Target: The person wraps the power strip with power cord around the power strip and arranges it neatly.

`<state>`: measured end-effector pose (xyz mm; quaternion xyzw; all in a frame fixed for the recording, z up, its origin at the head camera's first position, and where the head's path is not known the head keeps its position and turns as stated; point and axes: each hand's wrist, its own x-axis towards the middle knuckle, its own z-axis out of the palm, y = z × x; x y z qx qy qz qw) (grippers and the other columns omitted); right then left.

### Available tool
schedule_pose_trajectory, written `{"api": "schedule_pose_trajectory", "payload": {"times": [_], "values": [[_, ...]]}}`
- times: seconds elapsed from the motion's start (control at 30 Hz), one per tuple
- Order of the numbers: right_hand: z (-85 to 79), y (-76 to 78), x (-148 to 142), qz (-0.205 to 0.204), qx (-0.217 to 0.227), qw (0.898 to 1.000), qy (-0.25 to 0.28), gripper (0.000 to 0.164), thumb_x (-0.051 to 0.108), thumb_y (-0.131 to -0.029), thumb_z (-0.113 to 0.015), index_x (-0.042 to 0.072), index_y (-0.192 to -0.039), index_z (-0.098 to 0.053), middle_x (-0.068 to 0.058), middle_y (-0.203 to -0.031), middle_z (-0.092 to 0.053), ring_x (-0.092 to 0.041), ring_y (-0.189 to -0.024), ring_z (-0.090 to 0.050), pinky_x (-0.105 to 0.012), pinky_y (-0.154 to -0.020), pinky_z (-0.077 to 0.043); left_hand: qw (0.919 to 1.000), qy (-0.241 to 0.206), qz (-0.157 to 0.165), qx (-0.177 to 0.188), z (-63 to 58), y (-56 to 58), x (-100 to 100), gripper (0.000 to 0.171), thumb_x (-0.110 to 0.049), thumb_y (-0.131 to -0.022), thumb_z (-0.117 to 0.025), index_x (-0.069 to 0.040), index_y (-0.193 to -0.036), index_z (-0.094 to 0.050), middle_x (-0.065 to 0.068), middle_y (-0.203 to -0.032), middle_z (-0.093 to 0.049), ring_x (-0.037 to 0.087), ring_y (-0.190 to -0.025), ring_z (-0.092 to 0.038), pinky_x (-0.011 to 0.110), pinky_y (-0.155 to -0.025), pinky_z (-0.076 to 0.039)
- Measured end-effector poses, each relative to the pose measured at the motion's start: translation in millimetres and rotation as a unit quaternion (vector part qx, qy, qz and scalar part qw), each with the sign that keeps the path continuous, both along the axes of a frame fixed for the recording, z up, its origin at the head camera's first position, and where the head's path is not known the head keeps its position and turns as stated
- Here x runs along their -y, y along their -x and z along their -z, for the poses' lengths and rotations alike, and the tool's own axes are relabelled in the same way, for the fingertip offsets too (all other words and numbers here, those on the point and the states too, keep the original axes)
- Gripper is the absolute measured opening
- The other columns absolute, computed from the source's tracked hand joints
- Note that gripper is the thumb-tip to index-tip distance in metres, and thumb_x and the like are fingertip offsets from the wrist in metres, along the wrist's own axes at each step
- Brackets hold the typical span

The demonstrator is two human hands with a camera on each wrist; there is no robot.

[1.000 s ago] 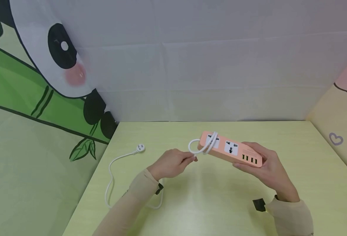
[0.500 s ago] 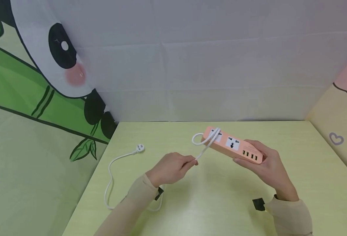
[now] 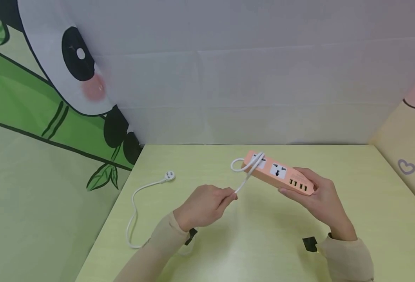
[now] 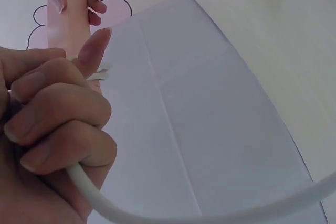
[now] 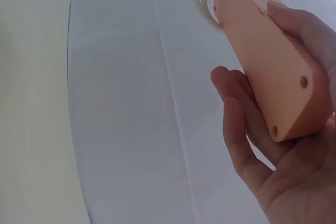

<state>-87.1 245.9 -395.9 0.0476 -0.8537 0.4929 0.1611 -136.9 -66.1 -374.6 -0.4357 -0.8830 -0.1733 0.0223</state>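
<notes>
A pink power strip [image 3: 278, 174] with white sockets and several USB ports is held up above the table, tilted down toward the right. My right hand [image 3: 321, 199] grips its right end between thumb and fingers; the right wrist view shows its plain pink underside [image 5: 273, 66]. White cord [image 3: 254, 164] wraps around the strip's left end and loops out beside it. In my left hand [image 3: 205, 205] the cord is pinched and pulled fairly straight. Curled fingers [image 4: 68, 103] hold it in the left wrist view, where it trails from the fist. Part of the cord is hidden behind my left forearm.
On the left of the pale yellow table [image 3: 256, 250] lies the white plug [image 3: 169, 176], with its cord curving toward my left sleeve. A grey-white sheet [image 3: 246, 86] rises behind the table's back edge, and a printed cartoon backdrop [image 3: 45, 109] stands at the left.
The strip's left end has risen slightly and shifted right. My left hand has moved a little down and away from it, leaving a longer straight stretch of cord between them.
</notes>
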Motion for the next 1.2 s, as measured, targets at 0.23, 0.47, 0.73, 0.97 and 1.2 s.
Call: {"api": "schedule_pose_trajectory", "payload": {"times": [0.23,0.47,0.73,0.97,1.2], "values": [[0.2,-0.3,-6,0.012,0.002,1.000,-0.016,0.049,0.024,-0.081,-0.088,0.026,-0.125,-0.068,0.006,-0.090,-0.068,-0.011,-0.071,-0.055,-0.025,-0.058,-0.047,0.9999,-0.003,-0.010,-0.008,0.1,-5.0,3,0.020,-0.022,-0.105,-0.055,-0.017,-0.102,-0.074,-0.013,-0.060,-0.047,0.003,-0.054,-0.035,0.018,-0.057,-0.037],[2.4,9.9,-10,0.006,-0.007,1.000,-0.029,0.048,0.024,-0.080,-0.088,0.025,-0.124,-0.068,0.005,-0.087,-0.068,-0.011,-0.069,-0.054,-0.024,-0.057,-0.046,0.9990,-0.008,-0.040,-0.020,-2.0,-8.7,-2,0.021,-0.022,-0.105,-0.054,-0.017,-0.099,-0.073,-0.014,-0.063,-0.053,0.003,-0.053,-0.037,0.018,-0.054,-0.036],[4.5,15.9,-17,0.021,-0.014,0.999,-0.022,0.048,0.024,-0.079,-0.089,0.024,-0.123,-0.069,0.008,-0.087,-0.069,-0.010,-0.069,-0.055,-0.024,-0.057,-0.046,0.9971,-0.031,-0.068,-0.016,-5.9,-12.5,-8,0.027,-0.028,-0.106,-0.054,-0.019,-0.084,-0.067,-0.015,-0.060,-0.047,0.000,-0.049,-0.031,0.016,-0.050,-0.030],[7.0,18.0,-20,0.032,-0.012,0.999,-0.036,0.048,0.026,-0.080,-0.088,0.023,-0.124,-0.068,0.006,-0.086,-0.067,-0.010,-0.068,-0.053,-0.024,-0.057,-0.044,0.9956,-0.058,-0.068,-0.029,-10.2,-16.8,-8,0.039,-0.031,-0.105,-0.056,-0.021,-0.069,-0.049,-0.014,-0.056,-0.030,0.000,-0.048,-0.023,0.016,-0.049,-0.020],[8.9,21.2,-24,0.046,-0.016,0.998,-0.049,0.050,0.026,-0.080,-0.089,0.019,-0.125,-0.068,0.006,-0.087,-0.066,-0.009,-0.067,-0.052,-0.024,-0.054,-0.043,0.9916,-0.103,-0.060,-0.050,-15.5,-23.9,-9,0.040,-0.031,-0.103,-0.060,-0.021,-0.066,-0.048,-0.015,-0.055,-0.028,-0.003,-0.049,-0.020,0.014,-0.049,-0.018]]}}
